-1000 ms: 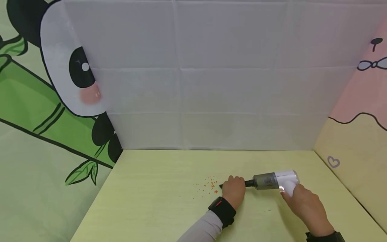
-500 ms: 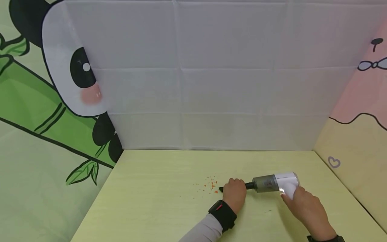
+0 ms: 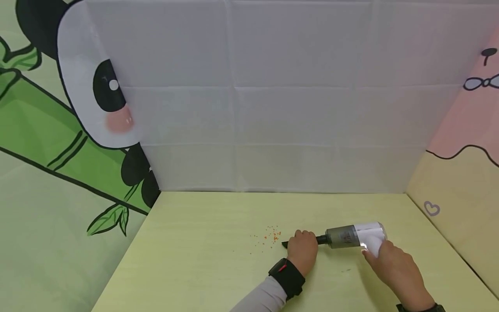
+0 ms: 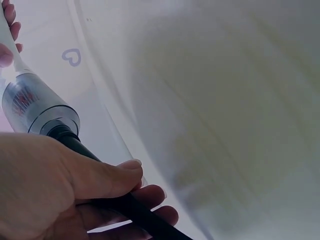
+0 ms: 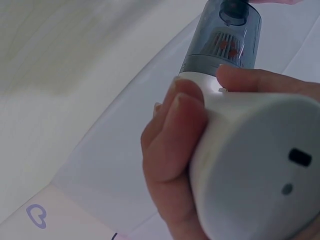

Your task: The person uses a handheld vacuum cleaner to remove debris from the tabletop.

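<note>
my right hand [image 3: 391, 260] grips the white body of the hand vacuum [image 3: 352, 236] and my left hand [image 3: 303, 248] is closed around its black nozzle [image 4: 125, 207]. the orange crumbs [image 3: 270, 236] lie just beyond my left hand on the worktop [image 3: 195, 260], so i judge most is not yet picked up.

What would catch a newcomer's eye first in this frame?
The small handheld vacuum low on the yellow-green table: the right hand grips its white handle, the left hand holds its black nozzle. Just left of the nozzle tip lie scattered orange crumbs. A big panda print fills the left wall.
</note>
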### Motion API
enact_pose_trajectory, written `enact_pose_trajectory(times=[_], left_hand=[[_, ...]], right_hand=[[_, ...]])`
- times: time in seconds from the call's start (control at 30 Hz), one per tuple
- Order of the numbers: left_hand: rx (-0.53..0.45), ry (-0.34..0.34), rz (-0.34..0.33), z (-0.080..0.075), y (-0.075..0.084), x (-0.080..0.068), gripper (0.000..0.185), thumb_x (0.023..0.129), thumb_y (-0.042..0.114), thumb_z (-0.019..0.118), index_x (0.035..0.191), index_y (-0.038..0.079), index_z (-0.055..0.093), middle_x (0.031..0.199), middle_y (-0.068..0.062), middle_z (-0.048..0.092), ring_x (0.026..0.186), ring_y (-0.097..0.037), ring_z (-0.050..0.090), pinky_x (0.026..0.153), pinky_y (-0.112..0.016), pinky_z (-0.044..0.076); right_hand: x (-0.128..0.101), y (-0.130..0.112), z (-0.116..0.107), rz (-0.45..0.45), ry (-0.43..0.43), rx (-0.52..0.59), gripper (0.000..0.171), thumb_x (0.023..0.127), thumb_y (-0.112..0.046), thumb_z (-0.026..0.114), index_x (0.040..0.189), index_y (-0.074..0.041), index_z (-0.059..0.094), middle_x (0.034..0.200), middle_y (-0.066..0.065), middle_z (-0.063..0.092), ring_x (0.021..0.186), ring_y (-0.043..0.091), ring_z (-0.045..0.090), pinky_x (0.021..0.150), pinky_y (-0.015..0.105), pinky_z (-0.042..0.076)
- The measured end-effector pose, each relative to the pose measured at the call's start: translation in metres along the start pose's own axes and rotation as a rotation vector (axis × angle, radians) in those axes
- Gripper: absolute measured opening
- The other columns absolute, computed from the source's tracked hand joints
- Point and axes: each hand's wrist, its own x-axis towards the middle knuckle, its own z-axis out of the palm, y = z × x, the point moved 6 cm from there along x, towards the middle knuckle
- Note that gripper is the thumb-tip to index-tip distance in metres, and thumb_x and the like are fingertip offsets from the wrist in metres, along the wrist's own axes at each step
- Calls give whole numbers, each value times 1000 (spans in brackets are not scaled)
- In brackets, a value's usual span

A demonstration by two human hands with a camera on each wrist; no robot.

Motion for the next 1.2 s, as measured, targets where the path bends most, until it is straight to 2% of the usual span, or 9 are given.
enact_pose_trajectory(times=[0.37, 0.83, 1.0, 1.2], left_hand=[[18, 41, 4, -3, 2, 4, 16, 93, 35, 72, 87, 20, 68, 74, 5, 58, 70, -9, 54, 55, -22, 47], [11, -26, 32, 7, 4, 19, 12, 98, 33, 67, 97, 21, 68, 81, 5, 59, 75, -10, 54, 54, -23, 46], [20, -4, 37, 10, 4, 25, 11, 98, 32, 67, 98, 21, 69, 82, 5, 60, 75, -10, 54, 52, -23, 45], [-30, -1, 35, 12, 2, 32, 10, 96, 30, 70, 98, 20, 69, 84, 5, 62, 76, -10, 56, 52, -24, 46]], right_hand=[[6, 3, -1, 6, -3, 3, 48, 96, -35, 64, 90, 11, 52, 72, 13, 56, 61, 27, 51, 51, 42, 40], [18, 9, 0, -1, 0, -7, 50, 96, -34, 65, 90, 13, 51, 72, 14, 55, 60, 27, 51, 51, 43, 42], [25, 10, 0, -5, -4, -4, 50, 97, -35, 62, 90, 12, 50, 71, 13, 54, 60, 26, 50, 50, 41, 41], [32, 10, 0, -8, -15, -7, 52, 98, -35, 62, 93, 15, 50, 73, 14, 55, 62, 27, 51, 51, 42, 42]])
